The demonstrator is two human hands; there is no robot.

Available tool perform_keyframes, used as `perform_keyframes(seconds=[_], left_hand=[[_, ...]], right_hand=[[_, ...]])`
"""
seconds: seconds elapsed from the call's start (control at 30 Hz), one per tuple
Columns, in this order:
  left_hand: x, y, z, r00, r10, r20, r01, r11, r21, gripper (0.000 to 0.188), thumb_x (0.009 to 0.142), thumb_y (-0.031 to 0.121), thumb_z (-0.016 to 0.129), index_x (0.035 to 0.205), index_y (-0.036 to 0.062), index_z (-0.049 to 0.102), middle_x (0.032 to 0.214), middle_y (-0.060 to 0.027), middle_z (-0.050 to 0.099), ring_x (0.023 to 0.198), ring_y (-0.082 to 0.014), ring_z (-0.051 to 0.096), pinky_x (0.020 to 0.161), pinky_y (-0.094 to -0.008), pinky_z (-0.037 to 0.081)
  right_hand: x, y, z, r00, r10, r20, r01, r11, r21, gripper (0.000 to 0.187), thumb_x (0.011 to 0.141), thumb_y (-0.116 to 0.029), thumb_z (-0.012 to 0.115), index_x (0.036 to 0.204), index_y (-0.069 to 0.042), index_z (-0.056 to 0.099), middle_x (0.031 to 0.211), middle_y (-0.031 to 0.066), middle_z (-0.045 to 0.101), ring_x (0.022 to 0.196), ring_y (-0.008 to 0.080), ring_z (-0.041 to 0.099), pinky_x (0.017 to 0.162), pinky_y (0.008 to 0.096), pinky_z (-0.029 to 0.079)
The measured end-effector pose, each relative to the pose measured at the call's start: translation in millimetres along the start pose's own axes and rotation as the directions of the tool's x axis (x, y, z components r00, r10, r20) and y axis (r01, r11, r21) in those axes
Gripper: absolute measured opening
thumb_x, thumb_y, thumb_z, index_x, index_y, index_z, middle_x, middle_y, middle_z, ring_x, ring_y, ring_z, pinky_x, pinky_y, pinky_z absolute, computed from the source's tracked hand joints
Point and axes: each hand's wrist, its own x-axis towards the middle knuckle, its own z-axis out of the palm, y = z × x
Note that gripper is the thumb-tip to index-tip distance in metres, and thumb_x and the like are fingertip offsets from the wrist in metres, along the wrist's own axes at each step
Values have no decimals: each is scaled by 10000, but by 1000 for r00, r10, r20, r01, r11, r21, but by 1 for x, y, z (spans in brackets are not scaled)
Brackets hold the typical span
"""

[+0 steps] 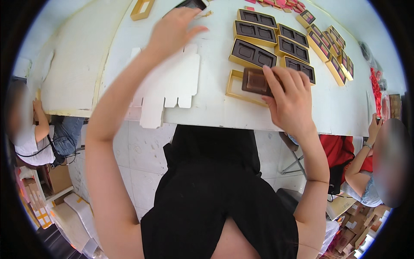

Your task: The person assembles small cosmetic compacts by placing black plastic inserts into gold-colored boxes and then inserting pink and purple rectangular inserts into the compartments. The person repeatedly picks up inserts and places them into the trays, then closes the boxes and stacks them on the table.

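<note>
My right hand (290, 97) is closed on a dark brown plastic tray (255, 82), tilted over an open gold box (234, 86) near the table's front edge. Part of the box is hidden by the tray and hand. Farther away on the left, my left hand (177, 29) reaches out with its thumb spread from the fingers. Its fingertips are beside a black tray (192, 4) at the far edge of the picture; whether they touch it I cannot tell. Just beyond the right hand stand several gold boxes (254, 32) fitted with dark two-well trays.
Flat white card blanks (172, 82) lie left of centre, partly under my left forearm. One gold box (141, 8) sits at the far left. Filled gold boxes (319, 41) stand far right, near pink pieces (282, 4). People sit at both sides, one hand (375, 123) at right.
</note>
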Motion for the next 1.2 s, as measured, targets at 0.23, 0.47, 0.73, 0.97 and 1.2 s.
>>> perform_keyframes(seconds=[0.23, 0.47, 0.73, 0.97, 1.2], left_hand=[[-30, 107, -7, 839, 216, 500, 100, 841, -532, 785, 678, 202, 864, 1351, 44, 492, 1259, -150, 584, 1146, -324, 570, 958, -401, 494], [-42, 107, -4, 912, 156, 379, 58, 866, -497, 674, 692, 178, 850, 1283, 33, 561, 1245, -153, 580, 1104, -315, 585, 894, -386, 520], [-46, 115, -7, 910, 58, 411, 185, 829, -528, 672, 716, 128, 829, 1316, 26, 545, 1240, -142, 565, 1108, -314, 569, 898, -379, 525], [-49, 116, -6, 931, 95, 353, 73, 897, -436, 703, 699, 138, 843, 1340, 90, 558, 1240, -132, 599, 1110, -301, 599, 904, -372, 533], [-44, 109, -6, 906, 97, 412, 154, 832, -533, 620, 690, 141, 839, 1246, 58, 578, 1221, -125, 597, 1082, -314, 593, 895, -388, 519]], right_hand=[[-5, -13, 39, 998, 55, -28, -44, 955, 294, 617, 718, -113, 761, 1277, 23, 540, 1152, 143, 548, 1065, 333, 535, 982, 486, 415], [-5, -10, 47, 997, 72, 26, -76, 896, 438, 601, 755, -126, 753, 1309, -27, 541, 1253, 133, 541, 1184, 341, 509, 1076, 525, 367], [-14, -3, 50, 1000, 11, 5, -12, 938, 346, 574, 770, -135, 736, 1306, -36, 558, 1325, 128, 542, 1192, 333, 525, 1001, 486, 428], [-12, 1, 45, 999, -45, -2, 42, 926, 376, 471, 815, -165, 720, 1237, -15, 573, 1333, 131, 520, 1239, 344, 485, 1015, 417, 439], [-6, 13, 45, 996, -82, -29, 87, 907, 413, 503, 799, -138, 742, 1256, -18, 568, 1395, 139, 468, 1292, 352, 442, 1040, 419, 432]])
